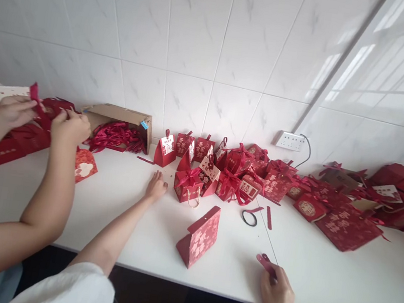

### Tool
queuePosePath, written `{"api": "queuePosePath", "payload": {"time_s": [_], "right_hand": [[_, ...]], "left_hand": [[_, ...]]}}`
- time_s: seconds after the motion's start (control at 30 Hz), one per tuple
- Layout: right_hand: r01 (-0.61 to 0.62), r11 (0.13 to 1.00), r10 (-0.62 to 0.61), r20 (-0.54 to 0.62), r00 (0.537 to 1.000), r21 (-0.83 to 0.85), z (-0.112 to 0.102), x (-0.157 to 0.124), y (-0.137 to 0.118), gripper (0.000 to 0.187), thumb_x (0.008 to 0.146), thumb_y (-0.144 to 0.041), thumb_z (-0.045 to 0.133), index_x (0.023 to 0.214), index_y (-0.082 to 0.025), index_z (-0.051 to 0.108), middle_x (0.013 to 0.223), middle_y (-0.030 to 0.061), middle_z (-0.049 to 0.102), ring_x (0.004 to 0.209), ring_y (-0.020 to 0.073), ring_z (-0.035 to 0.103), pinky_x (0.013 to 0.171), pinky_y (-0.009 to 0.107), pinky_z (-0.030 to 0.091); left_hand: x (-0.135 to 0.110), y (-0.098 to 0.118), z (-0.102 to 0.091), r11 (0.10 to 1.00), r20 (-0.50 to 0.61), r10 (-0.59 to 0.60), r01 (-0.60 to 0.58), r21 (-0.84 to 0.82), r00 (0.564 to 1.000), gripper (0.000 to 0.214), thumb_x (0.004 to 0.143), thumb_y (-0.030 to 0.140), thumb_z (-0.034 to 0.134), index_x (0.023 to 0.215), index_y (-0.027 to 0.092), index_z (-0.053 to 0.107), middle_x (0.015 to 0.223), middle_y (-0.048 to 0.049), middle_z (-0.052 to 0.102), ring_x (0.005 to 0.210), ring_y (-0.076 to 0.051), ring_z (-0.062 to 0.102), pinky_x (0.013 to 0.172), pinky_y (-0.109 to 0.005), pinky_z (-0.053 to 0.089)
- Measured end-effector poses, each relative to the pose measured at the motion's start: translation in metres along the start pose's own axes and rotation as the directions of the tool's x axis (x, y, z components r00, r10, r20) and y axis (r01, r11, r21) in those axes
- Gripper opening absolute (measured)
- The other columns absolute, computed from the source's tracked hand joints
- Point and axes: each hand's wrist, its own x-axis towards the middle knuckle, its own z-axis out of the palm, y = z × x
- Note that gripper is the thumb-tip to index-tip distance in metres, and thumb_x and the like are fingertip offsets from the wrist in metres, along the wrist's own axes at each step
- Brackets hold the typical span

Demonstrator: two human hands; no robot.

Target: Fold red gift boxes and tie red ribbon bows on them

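My left hand reaches to the tabletop, just left of a red gift box with a ribbon bow. Its fingers are bent down and drawn together; whatever they pinch is too small or hidden to make out. Near the front edge of the table, my right hand grips a dark red strap, its rounded end sticking out past the fingers. Between the two hands a red gift box with a peaked top stands upright, touched by neither. A few tiny bits lie beside my left fingertips.
Finished-looking red boxes crowd along the wall. A black ring and a loose red strap lie before them. Flat red bags are right. Another person's hands handle ribbon at left, beside a cardboard box of ribbons.
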Motion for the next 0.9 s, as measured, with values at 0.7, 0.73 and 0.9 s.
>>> {"api": "queuePosePath", "payload": {"time_s": [0.7, 0.73, 0.9], "right_hand": [[-0.418, 0.123, -0.362, 0.433, 0.825, 0.900, -0.063, -0.015, -0.175, 0.024, 0.076, -0.042, 0.066, 0.074, -0.018, 0.065, 0.063, 0.0016, 0.064, 0.048, 0.0117, 0.058, 0.041, 0.021, 0.047], [-0.401, 0.121, -0.363, 0.416, 0.834, 0.908, -0.064, -0.016, -0.175, 0.024, 0.077, -0.042, 0.066, 0.074, -0.018, 0.066, 0.064, 0.0018, 0.064, 0.048, 0.0112, 0.057, 0.040, 0.021, 0.046], [-0.288, 0.200, -0.255, 0.334, 0.907, 0.937, -0.066, -0.020, -0.161, 0.021, 0.075, -0.039, 0.069, 0.073, -0.018, 0.068, 0.073, 0.0007, 0.060, 0.045, 0.0055, 0.049, 0.039, 0.019, 0.039]], "left_hand": [[-0.230, 0.147, -0.118, 0.457, -0.269, 0.636, -0.634, -0.624, 0.723, 0.026, 0.086, 0.032, 0.049, 0.108, 0.018, 0.053, 0.106, -0.0085, 0.060, 0.099, -0.019, 0.058, 0.082, -0.030, 0.050], [-0.231, 0.148, -0.114, 0.448, -0.242, 0.635, -0.604, -0.659, 0.734, 0.023, 0.087, 0.033, 0.049, 0.104, 0.019, 0.055, 0.098, -0.0069, 0.061, 0.092, -0.018, 0.060, 0.078, -0.028, 0.050], [-0.235, 0.145, -0.103, 0.451, -0.043, 0.675, -0.458, -0.766, 0.736, 0.017, 0.084, 0.037, 0.056, 0.082, 0.020, 0.059, 0.074, -0.0010, 0.061, 0.066, -0.013, 0.059, 0.062, -0.023, 0.048]]}}
